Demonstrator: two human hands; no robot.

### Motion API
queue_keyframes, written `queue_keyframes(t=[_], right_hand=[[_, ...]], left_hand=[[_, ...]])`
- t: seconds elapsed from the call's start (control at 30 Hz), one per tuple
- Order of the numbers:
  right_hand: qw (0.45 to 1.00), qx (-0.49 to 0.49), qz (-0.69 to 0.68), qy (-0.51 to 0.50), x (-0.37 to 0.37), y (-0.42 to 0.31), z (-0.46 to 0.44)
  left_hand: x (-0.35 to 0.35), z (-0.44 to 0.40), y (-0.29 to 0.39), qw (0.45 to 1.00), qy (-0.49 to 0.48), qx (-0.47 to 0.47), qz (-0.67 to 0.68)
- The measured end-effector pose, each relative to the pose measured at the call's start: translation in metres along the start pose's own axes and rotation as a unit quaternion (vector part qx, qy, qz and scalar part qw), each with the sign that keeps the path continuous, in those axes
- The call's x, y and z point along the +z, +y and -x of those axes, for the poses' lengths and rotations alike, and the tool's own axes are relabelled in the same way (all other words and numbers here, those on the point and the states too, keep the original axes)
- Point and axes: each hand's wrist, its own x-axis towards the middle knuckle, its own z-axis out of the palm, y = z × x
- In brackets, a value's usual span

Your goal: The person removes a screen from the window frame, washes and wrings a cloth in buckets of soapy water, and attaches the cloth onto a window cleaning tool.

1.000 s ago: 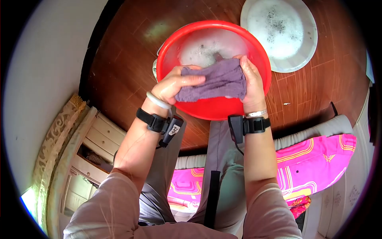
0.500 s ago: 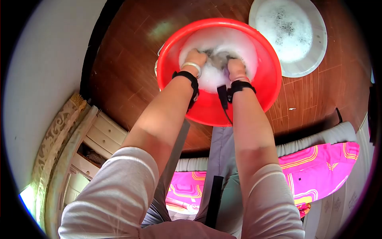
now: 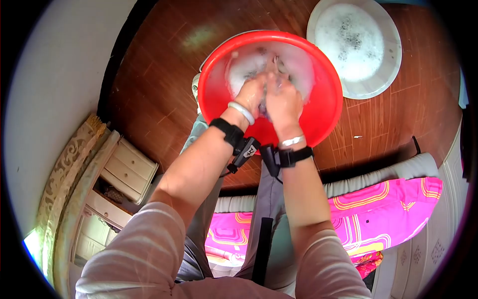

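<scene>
My left hand [image 3: 249, 95] and my right hand [image 3: 285, 103] are close together over the red basin [image 3: 326, 107]. Both are closed around a wet, greyish cloth [image 3: 263, 106], which shows between them and just beyond the fingers. Blur and the cloth itself hide most of the fingertips. White suds [image 3: 301, 67] cover the water beneath my hands. Each wrist carries a black strap with a small device.
A pale basin [image 3: 393, 65] full of foamy water stands on the wooden floor [image 3: 164, 94] beyond the red one. Pink patterned bedding [image 3: 368, 209] lies behind my legs. White drawers [image 3: 127, 169] stand at the left.
My hands have come up out of the suds and moved together, lifting the cloth between them. Before, they were apart and low in the foam.
</scene>
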Motion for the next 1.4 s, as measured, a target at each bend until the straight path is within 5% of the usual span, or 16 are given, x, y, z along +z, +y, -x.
queue_keyframes(t=[0.07, 0.17, 0.27, 0.3, 0.37, 0.5, 0.6, 0.7, 0.8, 0.87, 0.9, 0.93, 1.0, 1.07, 1.23, 1.4], right_hand=[[0.997, 0.039, -0.072, -0.007, 0.003, 0.016, -0.01], [0.982, 0.066, -0.177, -0.014, 0.024, 0.042, -0.012], [0.996, -0.079, -0.017, -0.032, -0.004, -0.005, 0.045], [0.997, -0.069, 0.022, -0.029, -0.006, -0.013, 0.043], [0.993, -0.05, 0.1, -0.026, -0.007, -0.022, 0.03], [0.992, 0.089, 0.001, -0.093, -0.014, 0.001, -0.024], [0.998, -0.004, -0.059, -0.017, -0.011, -0.006, 0.019], [0.994, -0.09, 0.002, 0.058, 0.007, 0.0, 0.048], [0.999, 0.006, 0.039, -0.036, -0.014, -0.008, 0.02], [0.998, 0.056, 0.002, -0.021, -0.015, 0.001, 0.002], [0.986, 0.116, -0.09, -0.076, -0.015, 0.02, -0.012], [0.973, 0.079, -0.198, -0.093, -0.001, 0.045, -0.018], [0.821, 0.104, -0.548, -0.12, -0.016, 0.041, 0.004], [0.732, 0.121, -0.647, -0.173, -0.054, 0.039, 0.019], [0.759, 0.04, -0.603, -0.241, -0.091, 0.033, 0.034], [0.699, 0.061, -0.663, -0.262, -0.106, 0.037, 0.034]], left_hand=[[0.015, 0.024, 0.003, 0.99, 0.065, 0.007, -0.126], [0.014, 0.033, 0.002, 0.987, 0.078, -0.001, -0.138], [0.014, 0.025, 0.018, 0.989, 0.112, -0.099, 0.004], [0.008, 0.013, 0.007, 0.992, 0.029, -0.107, 0.059], [-0.014, 0.004, -0.012, 0.997, 0.012, -0.075, -0.03], [0.021, 0.05, 0.0, 0.985, 0.071, -0.05, -0.151], [0.024, 0.042, -0.001, 0.986, 0.141, 0.04, -0.08], [-0.021, 0.006, -0.01, 0.988, 0.006, -0.139, 0.068], [0.012, 0.03, -0.01, 0.993, 0.119, -0.013, -0.013], [0.033, 0.053, 0.007, 0.986, 0.081, -0.067, -0.133], [0.034, 0.063, 0.011, 0.974, 0.066, -0.094, -0.195], [0.033, 0.069, 0.006, 0.983, 0.049, -0.069, -0.162], [0.034, 0.089, 0.03, 0.984, 0.079, -0.047, -0.154], [0.024, 0.097, 0.052, 0.997, 0.017, 0.012, -0.08], [0.016, 0.117, 0.087, 0.971, -0.031, 0.065, -0.226], [0.028, 0.124, 0.108, 0.924, -0.047, 0.065, -0.375]])
